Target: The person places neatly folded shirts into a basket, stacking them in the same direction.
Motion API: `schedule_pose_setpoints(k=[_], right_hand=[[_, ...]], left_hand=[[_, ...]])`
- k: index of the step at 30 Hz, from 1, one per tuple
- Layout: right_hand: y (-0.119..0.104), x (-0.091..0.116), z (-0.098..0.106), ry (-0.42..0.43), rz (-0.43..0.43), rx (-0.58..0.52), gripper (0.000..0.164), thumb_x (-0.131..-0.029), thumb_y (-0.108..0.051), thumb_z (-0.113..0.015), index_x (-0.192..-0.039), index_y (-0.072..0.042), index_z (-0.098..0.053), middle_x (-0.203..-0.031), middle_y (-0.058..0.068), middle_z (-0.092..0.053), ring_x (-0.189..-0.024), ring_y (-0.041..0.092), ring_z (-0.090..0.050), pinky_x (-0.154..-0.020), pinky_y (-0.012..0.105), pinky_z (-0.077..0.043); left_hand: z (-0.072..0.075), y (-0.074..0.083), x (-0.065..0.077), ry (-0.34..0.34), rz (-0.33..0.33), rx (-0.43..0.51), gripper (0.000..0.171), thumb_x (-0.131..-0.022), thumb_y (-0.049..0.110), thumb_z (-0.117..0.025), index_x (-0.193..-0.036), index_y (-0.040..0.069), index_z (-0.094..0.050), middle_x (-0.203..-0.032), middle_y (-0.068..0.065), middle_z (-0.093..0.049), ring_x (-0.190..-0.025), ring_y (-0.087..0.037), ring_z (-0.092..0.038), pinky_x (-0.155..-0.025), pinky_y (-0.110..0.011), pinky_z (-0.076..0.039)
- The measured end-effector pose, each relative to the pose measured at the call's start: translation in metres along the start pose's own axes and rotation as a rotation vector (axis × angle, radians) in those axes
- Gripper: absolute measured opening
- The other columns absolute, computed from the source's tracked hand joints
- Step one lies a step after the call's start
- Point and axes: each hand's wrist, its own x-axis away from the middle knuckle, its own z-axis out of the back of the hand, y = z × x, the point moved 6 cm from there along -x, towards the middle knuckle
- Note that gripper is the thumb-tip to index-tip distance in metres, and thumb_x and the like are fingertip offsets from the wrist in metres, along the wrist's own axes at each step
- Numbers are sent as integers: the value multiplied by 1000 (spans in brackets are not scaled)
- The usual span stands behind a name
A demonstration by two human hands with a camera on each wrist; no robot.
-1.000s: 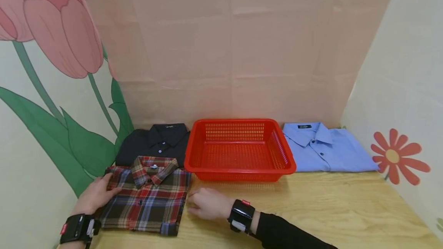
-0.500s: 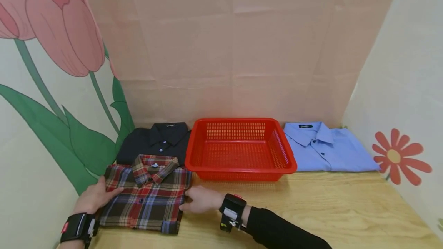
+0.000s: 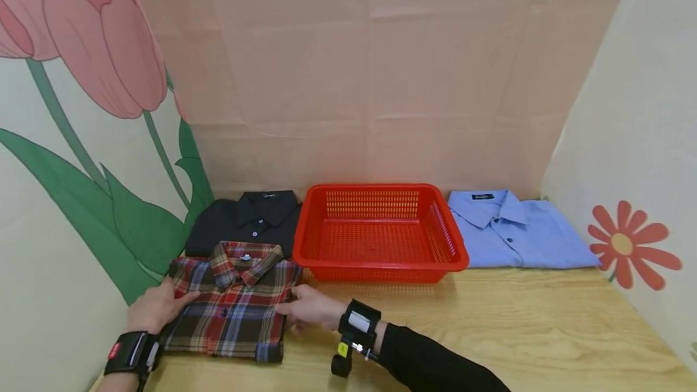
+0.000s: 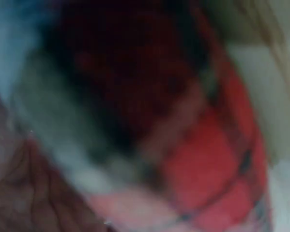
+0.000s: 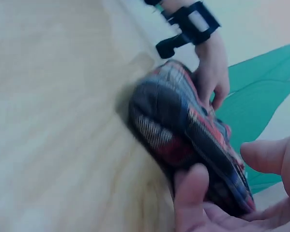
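Note:
A folded plaid shirt in red, brown and blue lies collar-away at the left of the table. My left hand grips its left edge, thumb over the top. At the opposite edge, my right hand grips the shirt with its thumb on top and its other fingers beneath. The right wrist view shows the shirt's folded side, one finger reaching under it and the thumb above. Blurred plaid cloth fills most of the left wrist view.
A red plastic basket stands at the back middle. Behind the plaid shirt lies a folded black shirt, and a folded light blue shirt is right of the basket. Walls border the wooden table at the back and both sides.
My right hand has moved left from beside the plaid shirt and taken hold of its right edge. The left hand stays at the left edge, its thumb reaching slightly further over the cloth.

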Motion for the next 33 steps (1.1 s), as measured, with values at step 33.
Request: schedule_pose_setpoints(k=[33], right_hand=[[-41, -4, -11, 38, 321, 94, 27, -102, -13, -49, -128, -12, -58, -120, 2, -66, -108, 12, -61, -95, 33, -48]], left_hand=[[24, 10, 10, 216, -6, 158, 38, -98, 30, -54, -93, -7, -51, -80, -36, -57, -73, -52, -60, -52, -53, -44]])
